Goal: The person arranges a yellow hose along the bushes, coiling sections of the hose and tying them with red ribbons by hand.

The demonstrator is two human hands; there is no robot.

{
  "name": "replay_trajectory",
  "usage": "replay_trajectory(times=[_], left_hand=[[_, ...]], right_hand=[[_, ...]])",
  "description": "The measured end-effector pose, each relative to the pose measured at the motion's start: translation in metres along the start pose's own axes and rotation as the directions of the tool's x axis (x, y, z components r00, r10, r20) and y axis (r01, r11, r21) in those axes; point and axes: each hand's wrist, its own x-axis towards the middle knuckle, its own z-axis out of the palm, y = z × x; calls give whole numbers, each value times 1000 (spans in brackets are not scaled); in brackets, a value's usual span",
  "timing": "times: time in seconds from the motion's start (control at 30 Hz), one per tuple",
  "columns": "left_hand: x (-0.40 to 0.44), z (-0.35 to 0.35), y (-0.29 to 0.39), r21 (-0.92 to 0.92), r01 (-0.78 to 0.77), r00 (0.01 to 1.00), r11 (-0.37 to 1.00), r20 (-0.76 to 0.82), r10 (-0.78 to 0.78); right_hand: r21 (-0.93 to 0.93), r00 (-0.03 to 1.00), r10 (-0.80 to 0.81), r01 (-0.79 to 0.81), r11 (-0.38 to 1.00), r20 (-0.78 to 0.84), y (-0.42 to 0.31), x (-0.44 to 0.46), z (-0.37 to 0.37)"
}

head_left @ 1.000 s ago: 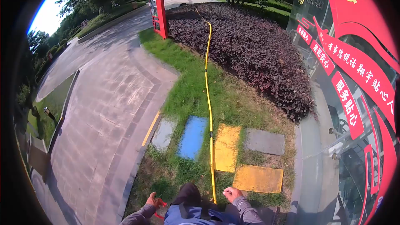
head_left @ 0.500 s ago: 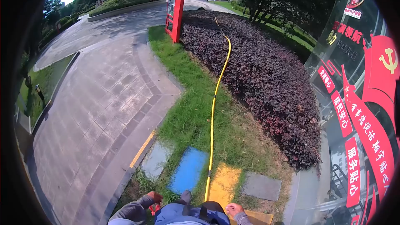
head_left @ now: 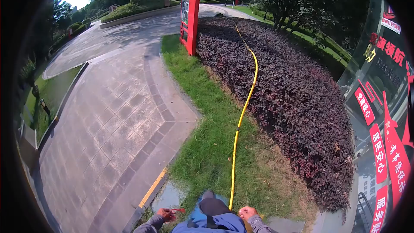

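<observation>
My left hand (head_left: 166, 214), at the lower edge of the view, is closed around a small red object (head_left: 178, 210) whose kind I cannot make out. My right hand (head_left: 248, 212) has its fingers curled in; anything inside them is hidden. Just left of it a yellow hose (head_left: 236, 149) with dark bands comes down across the grass and passes out of sight by my legs. The hose's far part lies over a purple-leaved hedge (head_left: 276, 103). My shoe (head_left: 208, 194) shows over a blue paving slab (head_left: 196, 212).
Grass (head_left: 207, 159) runs between the hedge and a paved path (head_left: 116, 125) on the left. A red sign stand (head_left: 190, 21) rises at the hedge's far left corner. Glass panels with red lettered signs (head_left: 377, 155) border the right. A grey slab (head_left: 284, 224) lies low right.
I have stepped forward, so the slabs have slid down and the hedge, hose and sign stand appear farther right. Both hands have shifted right in view, the left still with the red object.
</observation>
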Motion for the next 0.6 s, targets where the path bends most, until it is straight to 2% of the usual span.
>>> replay_trajectory(times=[0.03, 0.1, 0.13, 0.17, 0.23, 0.3, 0.33, 0.37, 0.4, 0.43, 0.47, 0.5, 0.6], left_hand=[[-1, -6, 12, 63, -3, 999, 998, -42, 5], [-2, -9, 48, 136, 51, 994, 989, -103, -37], [18, -21, 51, 279, -31, 996, 960, -75, 54], [15, -19, 72, 279, -40, 994, 959, -89, 67], [34, -20, 92, 200, -6, 988, 980, -147, 36], [79, -25, 92, 215, 34, 989, 976, -145, -2], [91, -24, 110, 243, 69, 988, 968, -148, -34], [106, -17, 128, 374, 164, 976, 913, -198, -94], [198, -66, 60, 501, -231, 967, 834, 21, 255], [217, -71, 77, 525, -590, 794, 613, 237, 561], [235, -66, 87, 541, -184, 976, 820, 3, 217], [245, -56, 131, 524, -93, 990, 847, -40, 133], [322, -57, 232, 525, -107, 988, 844, -38, 149]], right_hand=[[-1, 999, 39, -39, 999, -4, -23, 21, -3], [0, 1000, -20, 20, 1000, 23, -59, 86, -15], [13, 997, -64, 64, 998, 45, -99, 111, -20], [23, 993, -93, 91, 996, 70, -139, 128, -25], [-283, 961, -242, 271, 920, 133, -171, 198, -39], [-385, 920, -358, 392, 836, 159, -247, 233, -52], [-415, 924, -355, 382, 826, 143, -281, 251, -55], [-412, 924, -355, 380, 828, 140, -299, 277, -58], [-383, 928, -351, 373, 845, 129, -315, 302, -61], [-354, 931, -345, 363, 862, 116, -329, 327, -63], [-335, 932, -350, 360, 871, 92, -341, 350, -66], [-339, 935, -345, 353, 872, 85, -347, 373, -69], [-105, 934, -356, 356, 929, 21, -364, 451, -82]])
